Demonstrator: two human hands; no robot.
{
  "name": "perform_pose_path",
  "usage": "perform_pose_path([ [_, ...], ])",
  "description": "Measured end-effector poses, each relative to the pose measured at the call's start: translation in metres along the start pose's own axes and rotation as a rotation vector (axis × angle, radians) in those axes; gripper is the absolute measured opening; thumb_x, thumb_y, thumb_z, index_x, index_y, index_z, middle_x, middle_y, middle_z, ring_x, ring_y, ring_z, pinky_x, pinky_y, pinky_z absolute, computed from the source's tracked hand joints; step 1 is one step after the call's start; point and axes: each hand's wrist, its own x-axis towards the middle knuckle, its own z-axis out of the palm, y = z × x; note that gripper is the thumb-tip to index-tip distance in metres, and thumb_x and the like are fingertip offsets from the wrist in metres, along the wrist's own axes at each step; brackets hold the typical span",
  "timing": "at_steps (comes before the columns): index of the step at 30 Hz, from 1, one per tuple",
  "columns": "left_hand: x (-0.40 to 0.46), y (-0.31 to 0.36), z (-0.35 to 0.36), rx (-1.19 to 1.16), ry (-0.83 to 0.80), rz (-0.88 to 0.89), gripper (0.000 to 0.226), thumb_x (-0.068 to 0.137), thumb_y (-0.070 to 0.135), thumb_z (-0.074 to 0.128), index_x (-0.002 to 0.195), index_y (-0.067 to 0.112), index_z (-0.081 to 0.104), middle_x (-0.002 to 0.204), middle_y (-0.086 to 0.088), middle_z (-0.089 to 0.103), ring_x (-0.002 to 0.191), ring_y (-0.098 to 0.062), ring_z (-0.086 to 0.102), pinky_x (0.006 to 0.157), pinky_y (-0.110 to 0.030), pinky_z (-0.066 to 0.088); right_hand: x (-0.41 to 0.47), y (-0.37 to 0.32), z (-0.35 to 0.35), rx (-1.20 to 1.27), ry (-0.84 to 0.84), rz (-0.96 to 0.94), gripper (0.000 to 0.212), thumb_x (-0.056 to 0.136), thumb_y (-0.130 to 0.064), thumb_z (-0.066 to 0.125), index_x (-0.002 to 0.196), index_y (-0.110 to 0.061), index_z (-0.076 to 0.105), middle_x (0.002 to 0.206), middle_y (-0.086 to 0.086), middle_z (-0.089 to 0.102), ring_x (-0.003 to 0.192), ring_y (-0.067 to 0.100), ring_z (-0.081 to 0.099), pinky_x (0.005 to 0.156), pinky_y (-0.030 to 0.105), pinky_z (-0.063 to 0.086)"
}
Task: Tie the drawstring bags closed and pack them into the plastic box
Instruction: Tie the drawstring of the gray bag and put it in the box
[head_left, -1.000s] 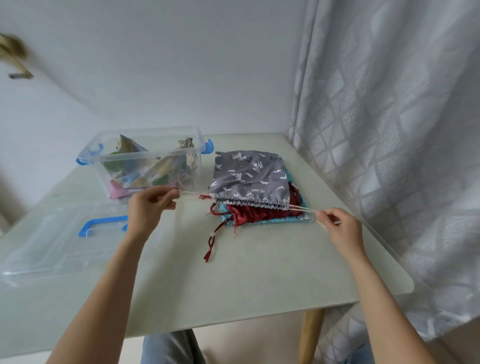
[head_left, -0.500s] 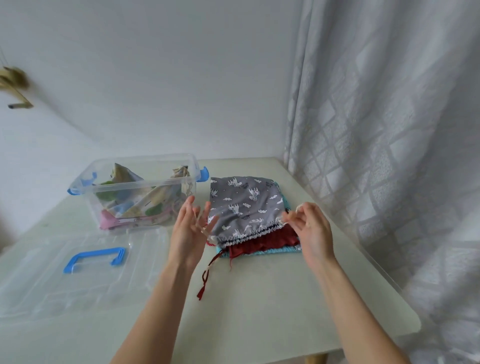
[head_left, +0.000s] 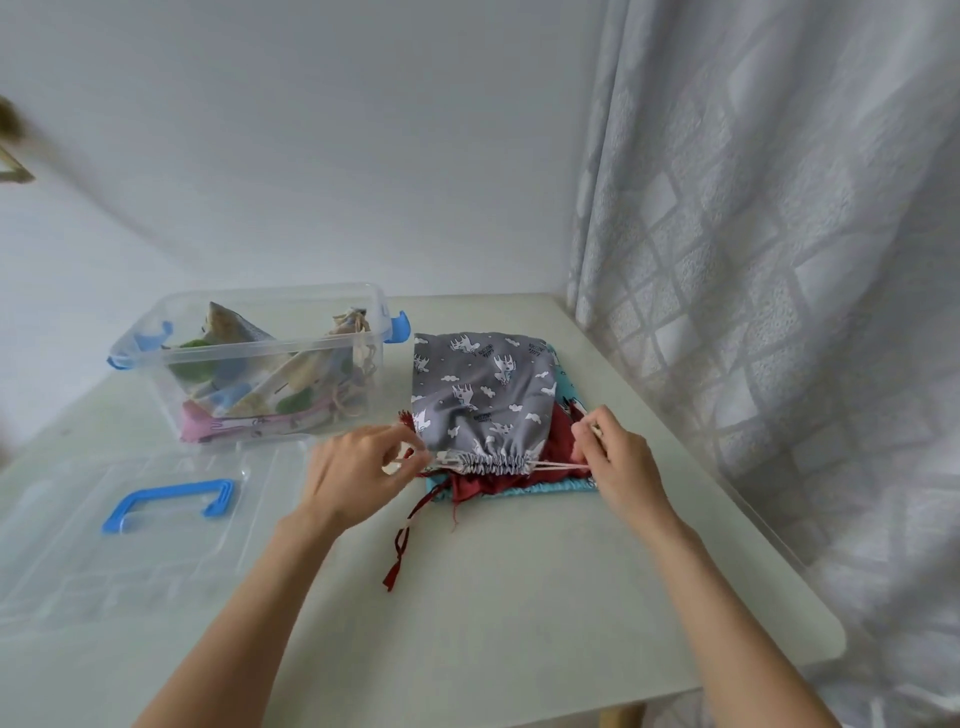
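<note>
Your left hand (head_left: 358, 470) sat at the left end of the grey bag's (head_left: 480, 395) gathered mouth, its fingers curled in and pinching the pale cord (head_left: 556, 466) there. Your right hand (head_left: 615, 457) was at the right end of the same mouth, thumb and fingers pinching the cord where it ran out of the hem; the strands lay stretched across the front of the gathers between your two grips. The mouth of the grey bag was puckered, though not fully drawn shut.

That bag lay on top of a small pile on the table (head_left: 519, 597), over a red bag (head_left: 558, 441) and, lowest, a blue bag (head_left: 545, 488) whose edge showed along the near side. A red cord (head_left: 402, 540) trailed from the pile toward you across the table.

The box (head_left: 260, 364) stood just left of the pile, open, with several tied bags already inside, a pink one at the bottom. Its blue latches hung at either end. The clear lid (head_left: 130, 519), with a blue handle, lay flat on the table in front of the box, to the left of your left arm. A patterned curtain (head_left: 779, 260) hung along the table's right edge.
</note>
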Motion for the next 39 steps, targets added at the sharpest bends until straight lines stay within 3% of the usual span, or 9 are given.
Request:
perform_pose_path([
  [5,0.001,0.002,0.006,0.067,0.042,0.130,0.044,0.075,0.071,0.042,0.070,0.033,0.065,0.060,0.020,0.046,0.063,-0.005,0.046,0.047,-0.015,0.025,-0.005,-0.010,0.010,-0.345,-0.136,-0.217,0.021,0.096,-0.031,0.046,0.095,-0.011,0.051,0.081,0.002,0.061,0.078,0.025,0.056,0.062,0.036,0.044],
  [8,0.000,0.001,0.007,-0.014,0.073,0.012,0.038,0.079,0.059,0.058,0.063,0.025,0.062,0.058,0.015,0.050,0.059,-0.009,0.048,0.047,-0.018,0.028,-0.008,-0.009,0.010,-0.293,-0.131,-0.272,0.017,0.091,-0.027,0.058,0.092,-0.010,0.060,0.069,-0.014,0.047,0.075,0.019,0.051,0.061,0.033,0.038],
  [12,-0.006,-0.010,0.003,-0.057,0.121,-0.172,0.032,0.081,0.048,0.064,0.066,0.020,0.065,0.064,0.007,0.061,0.068,-0.018,0.061,0.053,-0.024,0.035,-0.009,0.012,0.003,-0.137,-0.014,-0.137,0.006,0.088,-0.015,0.062,0.084,-0.011,0.062,0.075,-0.009,0.054,0.078,0.021,0.056,0.070,0.028,0.040],
  [20,-0.010,-0.009,0.006,0.053,0.152,-0.199,0.027,0.080,0.040,0.069,0.067,0.017,0.066,0.071,0.002,0.067,0.071,-0.023,0.063,0.051,-0.021,0.028,-0.012,0.018,0.002,-0.134,0.000,-0.164,0.007,0.086,-0.009,0.064,0.080,-0.010,0.062,0.070,-0.019,0.051,0.076,0.018,0.057,0.068,0.021,0.039],
  [26,-0.010,-0.009,-0.015,-0.485,0.084,-0.346,0.027,0.074,0.056,0.060,0.089,0.035,0.067,0.057,0.006,0.035,0.051,-0.008,0.030,0.053,-0.026,0.022,-0.004,0.013,-0.011,0.229,-0.066,0.082,0.015,0.082,-0.013,0.070,0.095,-0.015,0.064,0.079,-0.014,0.065,0.066,-0.006,0.056,0.064,0.008,0.040],
  [28,-0.009,-0.006,-0.025,-0.738,0.089,-0.377,0.027,0.089,0.046,0.051,0.110,0.033,0.061,0.069,0.005,0.042,0.061,-0.006,0.037,0.059,-0.023,0.028,0.005,0.012,-0.015,0.262,-0.078,0.133,0.019,0.086,-0.013,0.065,0.104,-0.017,0.061,0.094,-0.009,0.066,0.075,-0.006,0.059,0.071,0.011,0.046],
  [31,-0.007,0.001,-0.037,-1.037,0.062,-0.379,0.030,0.100,0.015,0.034,0.116,0.024,0.058,0.071,0.003,0.037,0.063,-0.007,0.034,0.058,-0.020,0.029,0.020,0.001,-0.017,0.194,0.021,0.156,0.012,0.090,-0.010,0.058,0.099,-0.018,0.060,0.093,-0.005,0.068,0.067,-0.007,0.058,0.067,0.018,0.046],
  [35,0.001,0.009,-0.054,-0.925,0.069,-0.190,0.026,0.097,0.010,0.044,0.107,0.024,0.063,0.074,0.003,0.060,0.071,-0.002,0.057,0.070,-0.011,0.044,0.039,-0.042,-0.001,0.256,0.027,0.110,0.012,0.085,-0.008,0.063,0.086,-0.019,0.059,0.080,-0.003,0.067,0.053,-0.004,0.054,0.061,0.017,0.043],
  [39,0.010,0.002,-0.065,-0.757,0.132,-0.158,0.017,0.090,0.019,0.057,0.104,0.025,0.065,0.084,0.010,0.073,0.085,-0.001,0.066,0.077,-0.010,0.047,0.045,-0.093,0.042,0.428,-0.275,0.077,0.008,0.085,-0.013,0.066,0.092,-0.017,0.066,0.083,-0.006,0.067,0.056,-0.007,0.055,0.056,0.011,0.042],
])
